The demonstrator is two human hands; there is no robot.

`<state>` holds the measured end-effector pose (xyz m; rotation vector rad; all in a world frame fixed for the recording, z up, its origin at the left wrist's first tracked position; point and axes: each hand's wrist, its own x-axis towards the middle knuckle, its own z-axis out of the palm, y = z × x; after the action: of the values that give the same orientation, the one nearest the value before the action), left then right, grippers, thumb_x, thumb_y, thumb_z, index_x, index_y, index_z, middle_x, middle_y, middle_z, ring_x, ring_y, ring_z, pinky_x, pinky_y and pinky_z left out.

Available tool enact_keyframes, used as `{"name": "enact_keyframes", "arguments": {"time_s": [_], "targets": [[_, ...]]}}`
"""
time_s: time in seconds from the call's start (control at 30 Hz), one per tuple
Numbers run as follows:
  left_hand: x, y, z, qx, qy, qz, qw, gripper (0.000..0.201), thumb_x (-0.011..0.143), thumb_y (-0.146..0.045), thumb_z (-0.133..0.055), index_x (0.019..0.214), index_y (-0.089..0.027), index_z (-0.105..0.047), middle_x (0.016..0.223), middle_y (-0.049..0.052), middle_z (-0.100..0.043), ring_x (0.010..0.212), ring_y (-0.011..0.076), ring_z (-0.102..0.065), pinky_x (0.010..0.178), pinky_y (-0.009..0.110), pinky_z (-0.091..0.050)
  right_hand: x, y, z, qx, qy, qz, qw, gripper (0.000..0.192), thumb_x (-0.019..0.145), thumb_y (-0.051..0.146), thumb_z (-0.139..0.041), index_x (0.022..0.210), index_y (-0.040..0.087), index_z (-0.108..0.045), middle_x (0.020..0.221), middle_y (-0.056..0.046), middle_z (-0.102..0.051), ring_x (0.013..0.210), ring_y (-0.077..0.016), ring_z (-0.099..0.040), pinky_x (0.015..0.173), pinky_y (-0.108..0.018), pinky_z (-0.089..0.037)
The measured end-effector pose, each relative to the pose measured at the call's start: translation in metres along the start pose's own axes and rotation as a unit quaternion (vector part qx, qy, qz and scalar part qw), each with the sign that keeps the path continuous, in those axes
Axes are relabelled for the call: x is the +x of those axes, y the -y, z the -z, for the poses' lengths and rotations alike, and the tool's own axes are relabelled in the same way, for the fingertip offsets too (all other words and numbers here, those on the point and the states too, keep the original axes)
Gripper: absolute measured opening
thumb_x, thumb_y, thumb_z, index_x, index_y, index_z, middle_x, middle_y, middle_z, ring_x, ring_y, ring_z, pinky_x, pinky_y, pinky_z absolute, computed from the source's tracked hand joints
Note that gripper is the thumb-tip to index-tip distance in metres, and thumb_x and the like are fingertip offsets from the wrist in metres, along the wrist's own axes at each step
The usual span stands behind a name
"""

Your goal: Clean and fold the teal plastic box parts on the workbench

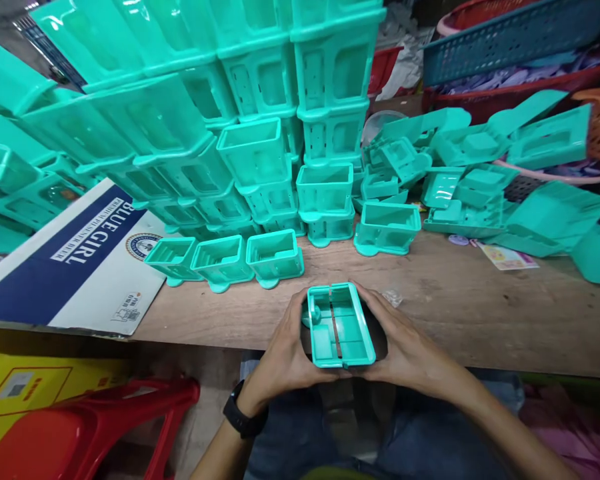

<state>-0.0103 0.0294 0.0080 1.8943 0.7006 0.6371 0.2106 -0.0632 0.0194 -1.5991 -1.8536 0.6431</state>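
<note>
**Holding a teal box at the worktop's near edge**

Curled fingers (300, 313) of the left hand (285, 357) and right hand (405, 350) close around a teal plastic box (339, 327), low centre of the frame. Beyond it on the worktop (455, 300) stand three matching boxes (225, 260); teal stacks (205, 120) fill the upper left, over a printed carton (65, 267).

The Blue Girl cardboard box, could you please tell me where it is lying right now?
In the head view, the Blue Girl cardboard box lies flat at the left of the wooden table, beside a row of three teal containers and left of both hands.
</note>
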Motion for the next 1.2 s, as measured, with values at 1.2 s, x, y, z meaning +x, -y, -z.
{"name": "enact_keyframes", "arguments": {"time_s": [1.2], "targets": [[0.006,-0.010,0.006,0.024,-0.009,-0.010,1.000,0.110,0.054,-0.053,-0.097,0.142,-0.023,-0.038,0.139,0.013,-0.057,0.127,0.0358,-0.058,0.109,0.050,-0.049,0.008,-0.003,0.014,-0.014,0.009,0.114,0.993,0.126,0.073,0.032,-0.092,0.162,0.034,-0.004,0.157,-0.013,-0.044,0.142,-0.0356,-0.047,0.113,-0.049,-0.052]]}}
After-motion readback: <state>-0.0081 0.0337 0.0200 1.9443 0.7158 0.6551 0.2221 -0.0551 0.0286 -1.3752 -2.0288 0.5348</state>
